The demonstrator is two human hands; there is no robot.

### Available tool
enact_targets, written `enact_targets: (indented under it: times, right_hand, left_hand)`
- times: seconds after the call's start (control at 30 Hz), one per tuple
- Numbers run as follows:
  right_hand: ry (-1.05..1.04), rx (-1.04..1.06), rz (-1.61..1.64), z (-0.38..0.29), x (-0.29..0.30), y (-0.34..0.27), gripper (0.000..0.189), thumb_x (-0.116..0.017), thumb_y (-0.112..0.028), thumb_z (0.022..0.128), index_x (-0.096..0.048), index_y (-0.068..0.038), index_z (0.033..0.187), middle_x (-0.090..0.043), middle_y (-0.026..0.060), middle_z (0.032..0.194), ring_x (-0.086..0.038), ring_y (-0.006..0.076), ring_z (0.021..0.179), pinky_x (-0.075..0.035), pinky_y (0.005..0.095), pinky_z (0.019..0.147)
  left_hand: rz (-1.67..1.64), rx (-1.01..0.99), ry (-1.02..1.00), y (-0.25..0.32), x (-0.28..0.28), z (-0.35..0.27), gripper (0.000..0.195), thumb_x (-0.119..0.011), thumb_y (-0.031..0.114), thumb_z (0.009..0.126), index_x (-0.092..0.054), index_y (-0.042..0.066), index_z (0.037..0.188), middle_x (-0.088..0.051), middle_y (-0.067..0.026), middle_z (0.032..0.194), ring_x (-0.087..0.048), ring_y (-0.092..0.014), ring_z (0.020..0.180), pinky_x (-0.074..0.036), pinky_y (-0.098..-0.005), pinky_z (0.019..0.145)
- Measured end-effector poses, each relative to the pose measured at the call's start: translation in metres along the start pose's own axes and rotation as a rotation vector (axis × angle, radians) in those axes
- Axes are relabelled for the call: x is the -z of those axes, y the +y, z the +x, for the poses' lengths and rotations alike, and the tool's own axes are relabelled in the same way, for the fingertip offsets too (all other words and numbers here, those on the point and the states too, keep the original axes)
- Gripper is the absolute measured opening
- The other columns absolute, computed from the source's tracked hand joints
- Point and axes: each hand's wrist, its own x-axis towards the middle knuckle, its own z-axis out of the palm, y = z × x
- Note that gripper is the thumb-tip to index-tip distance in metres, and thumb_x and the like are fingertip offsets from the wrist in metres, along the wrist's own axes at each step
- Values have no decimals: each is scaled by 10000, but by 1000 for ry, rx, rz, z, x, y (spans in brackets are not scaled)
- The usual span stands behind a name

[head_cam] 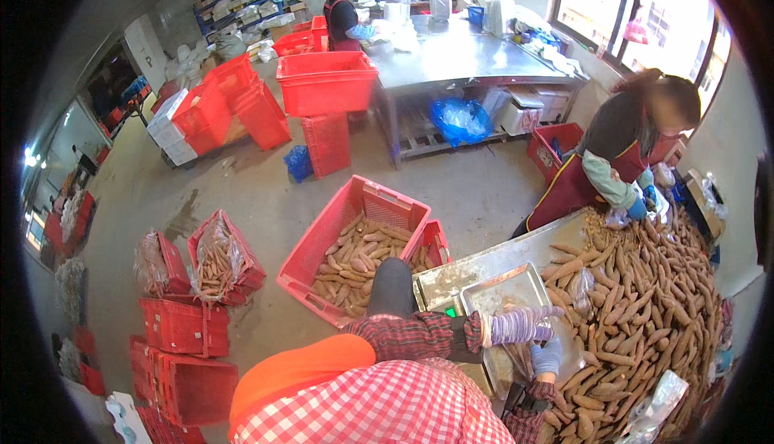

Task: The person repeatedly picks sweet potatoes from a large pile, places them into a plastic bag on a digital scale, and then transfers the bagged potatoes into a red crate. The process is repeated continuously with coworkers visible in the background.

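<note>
Long brown root tubers, probably sweet potatoes (629, 305), lie in a large heap on the worktable right before me. My left hand (521, 325), in a purple-and-white striped glove, reaches over a shallow metal tray (505, 287) with its fingers stretched toward the heap. Just below it, my right hand (545, 358) in a grey-blue glove grips a clear plastic bag (567, 347) beside the heap. Brown tubers show through plastic under my hands. What my left fingers touch is partly hidden. A small green display (450, 311) glows beside the tray.
A red crate (417, 202) of tubers stands beside my knee. Across the worktable, a gloved co-worker (617, 153) handles plastic bags. Another person (344, 14) stands at a steel table (465, 57) farther back. Stacked red crates (184, 329) and a tuber-filled bag (221, 262) occupy the left.
</note>
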Motion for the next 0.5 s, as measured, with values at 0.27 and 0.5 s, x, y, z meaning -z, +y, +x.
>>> enact_targets:
  times: [0.27, 0.5]
  right_hand:
    - [-46, -44, -145, 20, -5, 27, 462, -668, -65, 729, -613, -30, 1186, -642, 245, 1087, -618, 395, 1015, -485, 432, 864]
    - [-231, -127, -300, 42, -1, 54, 489, -710, -64, 716, -626, -53, 1197, -640, 227, 1139, -609, 381, 1078, -494, 404, 914]
  left_hand:
    - [-195, 366, -123, 9, 12, -6, 591, -608, 386, 925, -438, 146, 1438, -674, -136, 1098, -661, -233, 979, -514, -341, 831]
    - [-365, 435, -135, 20, 16, -6, 437, -576, 224, 970, -517, 55, 1368, -674, -84, 1058, -614, -166, 977, -476, -300, 877]
